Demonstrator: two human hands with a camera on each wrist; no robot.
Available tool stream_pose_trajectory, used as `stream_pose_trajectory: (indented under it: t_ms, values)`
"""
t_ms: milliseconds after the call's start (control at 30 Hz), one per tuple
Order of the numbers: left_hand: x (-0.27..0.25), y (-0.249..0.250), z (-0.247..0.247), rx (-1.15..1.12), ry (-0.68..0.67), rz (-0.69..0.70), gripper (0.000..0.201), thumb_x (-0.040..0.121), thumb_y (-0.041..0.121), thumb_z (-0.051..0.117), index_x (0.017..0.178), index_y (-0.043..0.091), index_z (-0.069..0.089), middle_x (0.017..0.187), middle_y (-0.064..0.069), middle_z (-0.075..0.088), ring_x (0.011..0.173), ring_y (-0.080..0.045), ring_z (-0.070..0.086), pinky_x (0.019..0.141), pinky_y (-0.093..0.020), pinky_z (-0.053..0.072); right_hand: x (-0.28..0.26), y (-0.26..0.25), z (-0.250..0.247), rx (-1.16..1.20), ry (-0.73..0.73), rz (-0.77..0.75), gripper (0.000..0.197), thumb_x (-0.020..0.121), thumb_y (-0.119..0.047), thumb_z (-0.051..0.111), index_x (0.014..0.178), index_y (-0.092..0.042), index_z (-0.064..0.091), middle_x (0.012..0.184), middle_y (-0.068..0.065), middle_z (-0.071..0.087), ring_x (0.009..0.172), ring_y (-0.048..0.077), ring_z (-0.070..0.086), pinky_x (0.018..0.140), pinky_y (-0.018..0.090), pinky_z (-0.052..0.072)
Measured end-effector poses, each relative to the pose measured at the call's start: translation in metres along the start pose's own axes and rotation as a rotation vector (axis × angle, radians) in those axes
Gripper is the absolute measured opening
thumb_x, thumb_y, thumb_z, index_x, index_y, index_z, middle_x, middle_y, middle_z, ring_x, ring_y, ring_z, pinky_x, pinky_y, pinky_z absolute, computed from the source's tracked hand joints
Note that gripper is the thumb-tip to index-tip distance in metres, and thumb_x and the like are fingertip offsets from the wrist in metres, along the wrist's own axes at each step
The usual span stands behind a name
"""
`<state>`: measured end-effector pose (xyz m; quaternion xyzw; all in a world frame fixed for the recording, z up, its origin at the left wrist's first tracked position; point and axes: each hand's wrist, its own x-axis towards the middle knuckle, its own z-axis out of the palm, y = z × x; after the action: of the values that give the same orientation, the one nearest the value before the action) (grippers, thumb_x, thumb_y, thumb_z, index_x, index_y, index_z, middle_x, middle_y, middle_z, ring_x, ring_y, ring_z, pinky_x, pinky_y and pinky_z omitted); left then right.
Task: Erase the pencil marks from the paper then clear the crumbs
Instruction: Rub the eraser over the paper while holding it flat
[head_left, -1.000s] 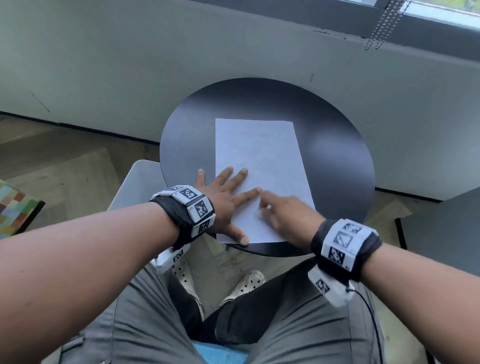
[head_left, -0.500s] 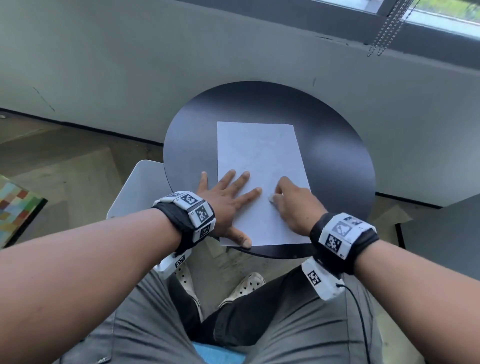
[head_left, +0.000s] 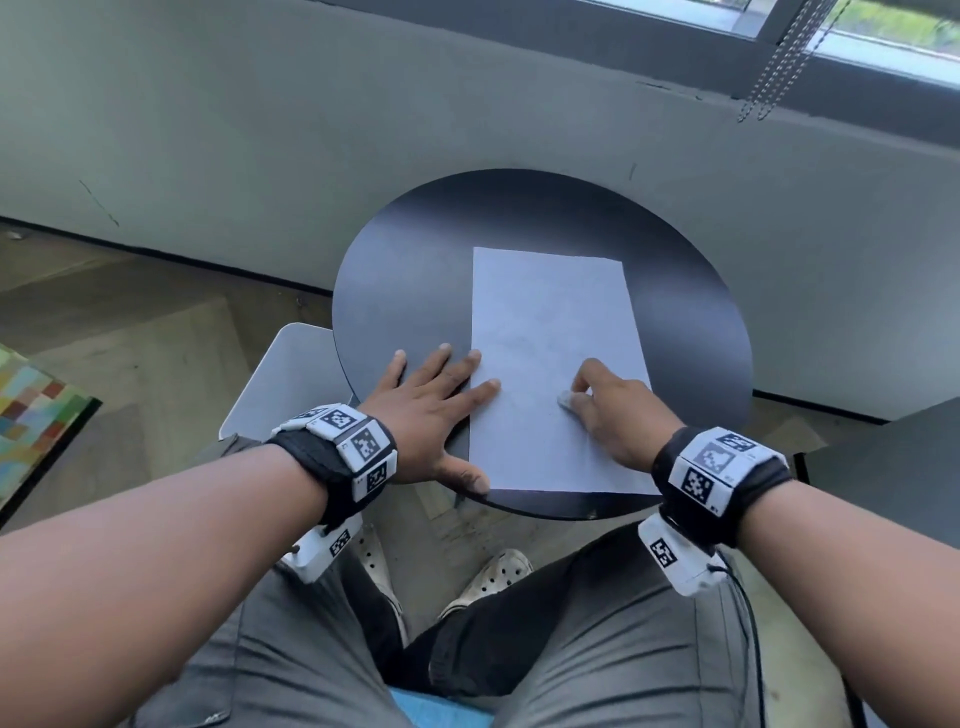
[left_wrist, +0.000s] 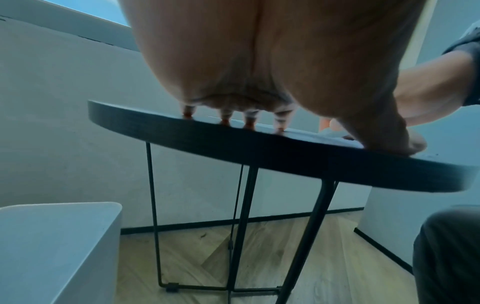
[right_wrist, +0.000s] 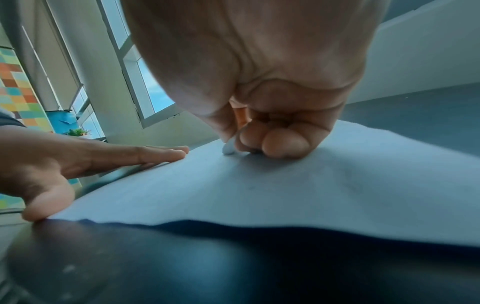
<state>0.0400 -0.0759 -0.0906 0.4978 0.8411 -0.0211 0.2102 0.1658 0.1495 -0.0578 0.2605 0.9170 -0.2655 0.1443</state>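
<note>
A white sheet of paper (head_left: 550, 332) lies on the round black table (head_left: 410, 270), with faint pencil marks near its middle. My right hand (head_left: 608, 410) pinches a small white eraser (head_left: 567, 400) and presses it onto the lower half of the sheet; in the right wrist view the eraser (right_wrist: 230, 147) pokes out below my curled fingers (right_wrist: 283, 144). My left hand (head_left: 431, 400) lies flat with spread fingers across the paper's left edge, thumb at the sheet's near left corner. From the left wrist view its fingertips (left_wrist: 249, 123) press on the tabletop (left_wrist: 259, 148).
The table stands against a grey wall (head_left: 311, 130) under a window, on thin black legs (left_wrist: 244, 216). A white box (head_left: 280, 374) sits at the table's left, low to the floor. My knees are under the table's near edge. A dark surface (head_left: 883, 467) lies at right.
My right hand with the eraser has slid from the paper's lower left up and to the right. My left hand has shifted left, toward the paper's left edge.
</note>
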Motion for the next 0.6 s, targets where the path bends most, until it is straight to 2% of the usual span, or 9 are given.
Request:
stream_pose_trajectory:
  t_ms: [100,233,367,433,500,600]
  values:
    - [0.003,0.003,-0.005,0.0,-0.031,-0.021,0.123,0.062,0.098,0.043,0.156,0.04,-0.012,0.163,0.01,-0.026,0.149,-0.019,-0.026,0.118,-0.061,-0.011,-0.006,-0.016,0.004,0.006,-0.036,-0.056,0.019,0.098,-0.042,0.045,0.098,-0.023,0.046,0.094,0.004,0.06,0.086,0.026,0.057,0.083,0.043,0.049]
    - [0.005,0.005,-0.007,-0.009,-0.054,-0.047,0.13,0.06,0.095,0.05,0.155,0.038,-0.018,0.162,0.011,-0.028,0.149,-0.019,-0.027,0.118,-0.06,-0.012,-0.028,-0.043,0.027,-0.097,-0.125,-0.297,0.02,0.099,-0.038,0.048,0.106,-0.019,0.046,0.098,0.007,0.062,0.088,0.029,0.055,0.081,0.042,0.047]
    - [0.006,0.01,-0.007,0.023,-0.058,-0.05,0.127,0.063,0.092,0.051,0.155,0.037,-0.016,0.163,0.008,-0.027,0.15,-0.022,-0.024,0.117,-0.063,-0.008,-0.038,-0.054,0.045,-0.234,-0.133,-0.487,0.016,0.096,-0.034,0.046,0.101,-0.019,0.044,0.094,0.004,0.058,0.085,0.029,0.054,0.075,0.046,0.048]
    - [0.007,0.011,-0.009,0.017,-0.073,-0.052,0.128,0.061,0.092,0.054,0.154,0.04,-0.016,0.163,0.007,-0.027,0.15,-0.024,-0.023,0.117,-0.065,-0.005,-0.028,-0.051,0.043,-0.255,-0.104,-0.482,0.018,0.097,-0.033,0.045,0.107,-0.018,0.044,0.098,0.003,0.059,0.088,0.029,0.055,0.075,0.043,0.047]
    - [0.009,0.011,-0.011,0.018,-0.099,-0.051,0.129,0.059,0.093,0.055,0.154,0.042,-0.017,0.163,0.006,-0.028,0.15,-0.026,-0.023,0.116,-0.067,-0.004,-0.01,-0.046,0.032,-0.237,-0.038,-0.372,0.019,0.099,-0.032,0.042,0.112,-0.018,0.041,0.101,0.002,0.057,0.093,0.03,0.055,0.076,0.04,0.045]
    - [0.01,0.012,-0.013,0.035,-0.118,-0.056,0.131,0.058,0.095,0.055,0.153,0.041,-0.019,0.162,0.006,-0.03,0.15,-0.027,-0.023,0.115,-0.069,-0.002,0.008,-0.04,0.02,-0.238,0.033,-0.264,0.014,0.101,-0.032,0.04,0.102,-0.018,0.036,0.104,0.01,0.059,0.089,0.032,0.053,0.077,0.042,0.046]
